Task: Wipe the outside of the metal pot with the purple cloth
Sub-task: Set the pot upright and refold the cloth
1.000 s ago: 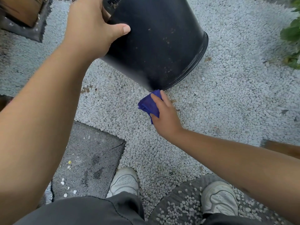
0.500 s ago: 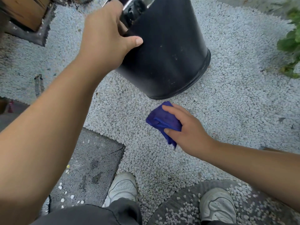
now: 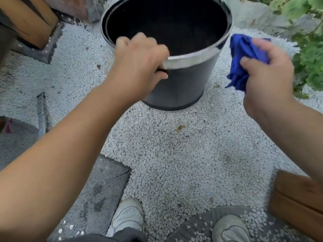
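Since a moment ago the metal pot (image 3: pixel 176 84) has been set upright on the gravel (image 3: pixel 174 154) and the purple cloth (image 3: pixel 244 58) lifted clear to its right. Left hand (image 3: pixel 139 67) grips the near rim; right hand (image 3: pixel 267 74) bunches the cloth. Pot judged rigid, light, smooth-walled: steady at rim. Cloth soft.

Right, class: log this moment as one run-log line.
pot: metal pot upright on gravel | left hand: grips rim | right hand: holds purple cloth beside pot, apparently off it
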A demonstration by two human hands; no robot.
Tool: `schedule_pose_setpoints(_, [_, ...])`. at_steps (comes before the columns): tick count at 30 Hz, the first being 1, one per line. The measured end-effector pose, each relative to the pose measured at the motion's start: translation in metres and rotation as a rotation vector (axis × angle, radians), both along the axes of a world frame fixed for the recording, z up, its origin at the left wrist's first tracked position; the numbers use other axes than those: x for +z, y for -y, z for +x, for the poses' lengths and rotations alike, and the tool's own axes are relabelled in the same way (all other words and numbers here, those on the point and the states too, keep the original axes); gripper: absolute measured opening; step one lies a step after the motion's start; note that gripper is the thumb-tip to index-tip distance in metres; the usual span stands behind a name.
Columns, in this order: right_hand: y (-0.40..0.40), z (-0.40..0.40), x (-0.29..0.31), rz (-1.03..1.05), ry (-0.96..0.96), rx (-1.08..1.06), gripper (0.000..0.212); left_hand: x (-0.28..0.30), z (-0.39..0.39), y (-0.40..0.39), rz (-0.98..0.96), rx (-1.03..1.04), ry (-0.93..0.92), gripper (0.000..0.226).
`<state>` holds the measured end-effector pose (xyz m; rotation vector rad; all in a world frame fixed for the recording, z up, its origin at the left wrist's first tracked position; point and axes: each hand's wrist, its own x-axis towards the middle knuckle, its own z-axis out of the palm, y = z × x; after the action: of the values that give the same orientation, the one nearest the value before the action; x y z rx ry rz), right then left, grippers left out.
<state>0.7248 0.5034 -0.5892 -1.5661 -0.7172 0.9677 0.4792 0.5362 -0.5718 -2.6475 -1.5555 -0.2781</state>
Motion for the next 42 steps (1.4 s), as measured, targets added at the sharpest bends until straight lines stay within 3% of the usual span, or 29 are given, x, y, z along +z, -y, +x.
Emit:
schedule_pose_setpoints(4, [-0.022, -0.004, 0.004, -0.058, -0.153, -0.008, 0.014, -0.017, -0.003, 0.014, -0.071, -0.034, 0.044, 0.019])
schedule_pose_setpoints(6, [-0.028, -0.007, 0.001, -0.102, -0.086, 0.071, 0.038, -0.014, -0.008, 0.014, -0.134, -0.042, 0.125, 0.024])
schedule_pose_setpoints(8, [-0.034, -0.012, -0.001, -0.125, -0.005, 0.159, 0.060, -0.008, -0.015, 0.008, -0.139, 0.026, 0.288, 0.044])
schedule_pose_setpoints(11, [-0.041, -0.013, 0.004, -0.219, 0.040, 0.218, 0.068, -0.006, -0.036, -0.006, -0.064, 0.383, 0.544, 0.074])
schedule_pose_setpoints(14, [-0.050, -0.010, 0.010, -0.319, 0.085, 0.299, 0.063, -0.010, -0.058, -0.021, -0.553, 0.790, 0.746, 0.079])
schedule_pose_setpoints(16, [-0.054, -0.009, 0.014, -0.385, 0.102, 0.348, 0.057, -0.009, -0.060, -0.028, -0.848, 0.855, 0.866, 0.057])
schedule_pose_setpoints(18, [-0.060, -0.009, 0.018, -0.443, 0.121, 0.412, 0.050, -0.006, -0.058, -0.035, -0.921, 0.878, 0.936, 0.034])
schedule_pose_setpoints(21, [-0.070, -0.013, 0.022, -0.477, 0.191, 0.426, 0.020, 0.004, -0.054, -0.042, -0.952, 0.907, 0.980, 0.028])
schedule_pose_setpoints(23, [-0.077, -0.016, 0.022, -0.466, 0.230, 0.397, 0.011, 0.006, -0.053, -0.041, -0.951, 0.911, 1.000, 0.031])
schedule_pose_setpoints(29, [-0.103, -0.023, 0.020, -0.392, 0.261, 0.389, 0.032, 0.001, -0.059, -0.041, -0.880, 0.959, 1.089, 0.031])
schedule_pose_setpoints(34, [-0.139, -0.038, 0.027, -0.276, 0.273, 0.402, 0.007, 0.011, -0.067, -0.064, -0.777, 0.986, 1.133, 0.017])
schedule_pose_setpoints(38, [-0.163, -0.047, 0.026, -0.213, 0.306, 0.376, 0.004, 0.012, -0.070, -0.087, -0.706, 0.994, 1.156, 0.020])
schedule_pose_setpoints(42, [-0.187, -0.046, 0.014, -0.160, 0.396, 0.339, 0.021, 0.002, -0.064, -0.099, -0.659, 0.988, 1.185, 0.018])
